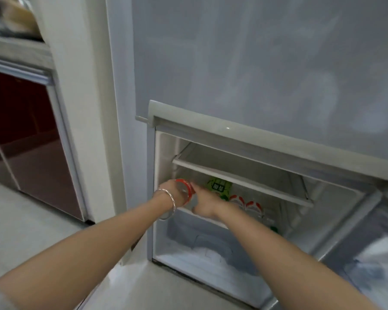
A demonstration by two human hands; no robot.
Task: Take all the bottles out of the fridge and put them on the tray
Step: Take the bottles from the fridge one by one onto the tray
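The fridge's (255, 135) lower compartment stands open. On its middle shelf lie a green-labelled bottle (220, 186) and two clear bottles with red-and-white labels (238, 200) (254, 206). My left hand (170, 190), with a silver bangle on the wrist, reaches to the shelf's left end. A red ring (187, 191) around something clear sits at its fingers, too blurred to tell whether it is held. My right hand (205, 204) lies over the shelf's front edge, one finger stretched towards the red ring. The tray is not in view.
An upper glass shelf (244, 175) sits above the bottles and a frosted drawer (211, 249) below. The open fridge door (379, 253) is at the right. A cabinet with dark red doors (20, 130) stands to the left on a pale floor.
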